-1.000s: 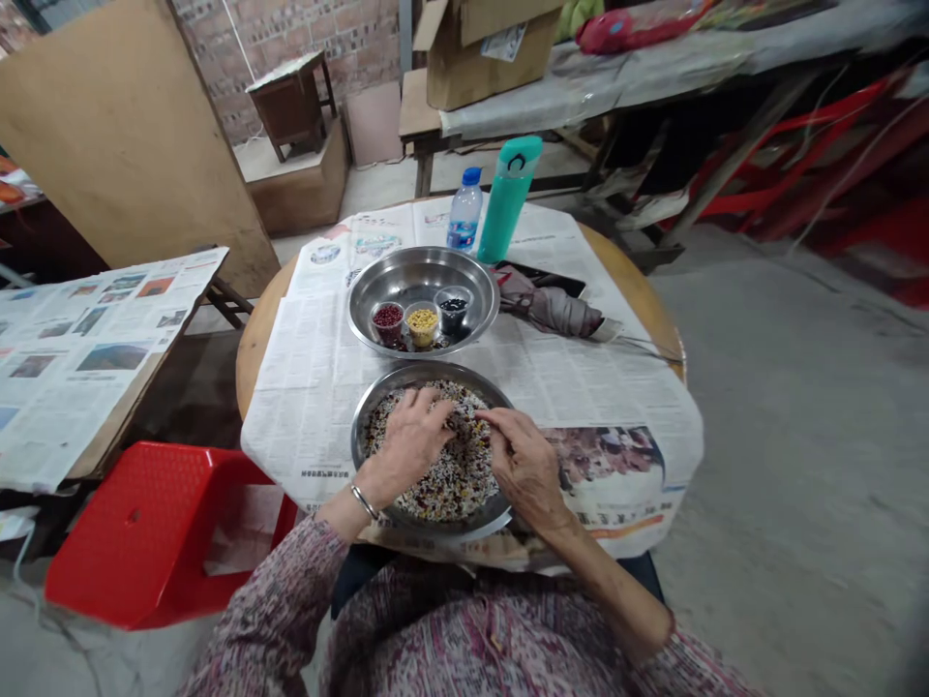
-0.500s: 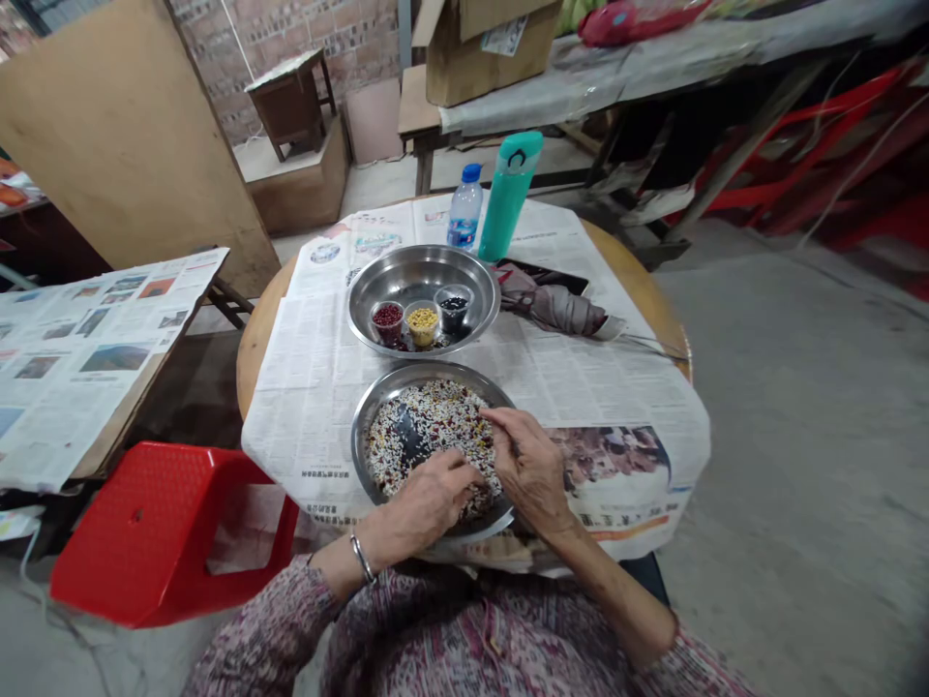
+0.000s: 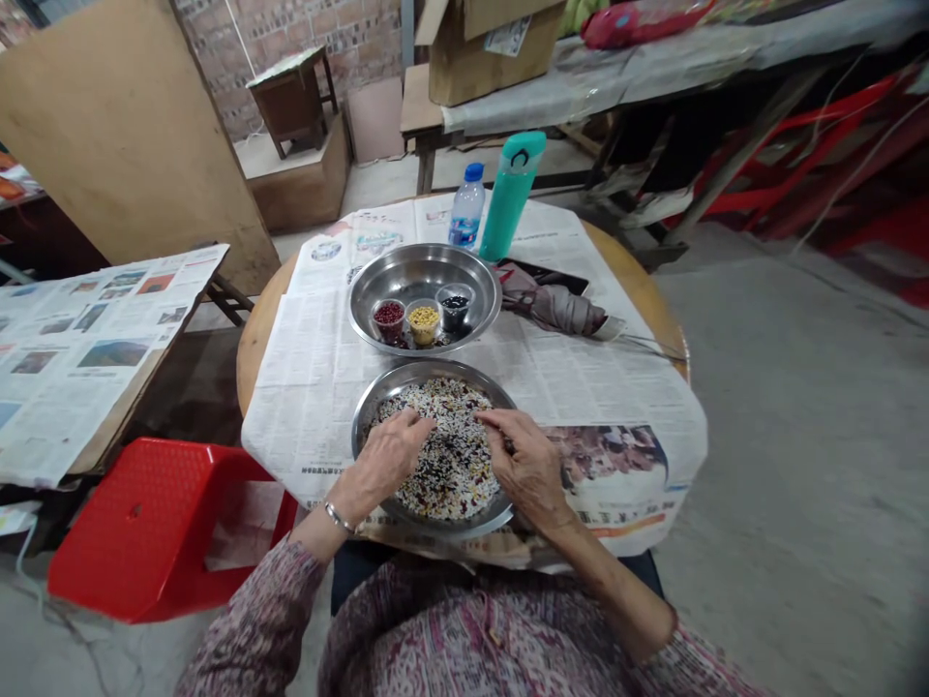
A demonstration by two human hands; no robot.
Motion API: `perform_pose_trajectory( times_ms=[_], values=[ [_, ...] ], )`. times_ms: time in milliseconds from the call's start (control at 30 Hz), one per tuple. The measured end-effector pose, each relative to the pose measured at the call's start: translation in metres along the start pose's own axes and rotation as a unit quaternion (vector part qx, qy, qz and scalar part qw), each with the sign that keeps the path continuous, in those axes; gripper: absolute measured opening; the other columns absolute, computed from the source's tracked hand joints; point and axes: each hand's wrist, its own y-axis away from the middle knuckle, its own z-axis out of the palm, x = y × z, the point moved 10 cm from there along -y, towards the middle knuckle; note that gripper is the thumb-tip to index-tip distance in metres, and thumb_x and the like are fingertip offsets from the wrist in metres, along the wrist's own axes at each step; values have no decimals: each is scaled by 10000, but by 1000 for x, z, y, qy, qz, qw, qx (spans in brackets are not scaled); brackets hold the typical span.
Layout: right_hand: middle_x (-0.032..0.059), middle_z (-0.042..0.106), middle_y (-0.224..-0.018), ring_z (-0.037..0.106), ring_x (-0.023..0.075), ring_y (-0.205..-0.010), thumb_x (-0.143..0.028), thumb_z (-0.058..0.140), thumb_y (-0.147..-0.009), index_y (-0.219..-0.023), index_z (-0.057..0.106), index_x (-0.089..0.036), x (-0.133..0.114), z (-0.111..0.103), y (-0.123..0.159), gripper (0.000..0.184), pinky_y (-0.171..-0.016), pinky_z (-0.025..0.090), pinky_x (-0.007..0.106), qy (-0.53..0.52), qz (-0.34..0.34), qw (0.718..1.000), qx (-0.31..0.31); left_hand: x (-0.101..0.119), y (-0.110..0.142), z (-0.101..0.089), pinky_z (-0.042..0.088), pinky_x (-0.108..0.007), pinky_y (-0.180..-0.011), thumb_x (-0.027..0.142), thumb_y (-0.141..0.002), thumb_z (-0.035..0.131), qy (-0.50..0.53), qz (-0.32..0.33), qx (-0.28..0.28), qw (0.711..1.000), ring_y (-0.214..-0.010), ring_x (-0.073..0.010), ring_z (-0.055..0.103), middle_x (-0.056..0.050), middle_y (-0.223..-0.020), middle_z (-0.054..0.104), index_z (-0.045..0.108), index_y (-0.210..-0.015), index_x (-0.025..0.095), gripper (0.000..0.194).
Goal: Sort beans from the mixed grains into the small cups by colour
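A steel basin (image 3: 357, 426) near me holds a spread of white grains mixed with red, yellow and black beans (image 3: 450, 465). Over its left side is my left hand (image 3: 396, 447), fingers bent and pressed together just above the grains. My right hand (image 3: 526, 463) is at the right rim, thumb and forefinger closed in a pinch. Whatever either hand holds is too small or hidden to make out. Behind stands a second steel basin (image 3: 392, 276) with three clear cups: red beans (image 3: 389, 318), yellow beans (image 3: 423, 321) and black beans (image 3: 455, 308).
Newspaper (image 3: 290, 387) covers the round table. At its back stand a water bottle (image 3: 466, 208) and a green bottle (image 3: 512, 198). A folded umbrella (image 3: 555, 305) lies beside a dark flat object. A red stool (image 3: 145, 523) is at the left, a cardboard box (image 3: 494, 58) behind.
My left hand has moved up and left, away from the basin's near side, uncovering grains there. The dark bare patch has been covered by grains. My right hand has barely moved.
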Motion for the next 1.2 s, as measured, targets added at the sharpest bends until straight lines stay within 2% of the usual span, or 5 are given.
perform_pose_trajectory(
  times_ms=[200, 400, 733, 1000, 1200],
  values=[
    [59, 698, -949, 628, 198, -920, -161, 539, -911, -995, 675, -202, -22, 16, 0, 165, -856, 496, 348, 2, -70, 983, -170, -4, 48, -17, 540, -329, -893, 71, -956, 461, 96, -46, 131, 986, -1013, -183, 583, -59, -1079, 601, 602, -1116, 208, 253],
    [30, 662, -857, 595, 172, -851, -128, 529, -906, -850, 687, -221, -66, 62, 50, 192, -728, 454, 288, 19, -197, 844, -498, -12, 78, -30, 539, -299, -842, 61, -930, 517, 158, -63, 350, 921, -919, -155, 606, -46, -949, 620, 642, -1012, 197, 202],
    [154, 605, -1273, 500, 301, -1153, -369, 504, -951, -1241, 623, -174, -22, 90, -37, 370, -929, 448, 440, 227, -63, 935, -265, -17, 89, -36, 523, -315, -792, 51, -877, 562, 204, -46, 400, 892, -854, -163, 608, -47, -884, 654, 628, -973, 182, 175],
    [127, 606, -1210, 503, 258, -1138, -233, 623, -852, -1143, 642, -173, -88, 128, 15, 297, -921, 474, 412, 57, -216, 883, -413, -22, 92, -36, 542, -333, -832, 115, -904, 564, 214, -71, 412, 883, -922, -177, 626, -63, -956, 655, 617, -1051, 181, 170],
    [73, 642, -991, 598, 185, -923, 5, 473, -825, -1014, 662, -182, -39, 96, -5, 326, -800, 518, 314, 125, -156, 897, -394, -22, 90, -35, 543, -330, -824, 134, -909, 555, 204, -76, 401, 890, -895, -178, 635, -59, -917, 658, 628, -1006, 177, 129]
  ],
)
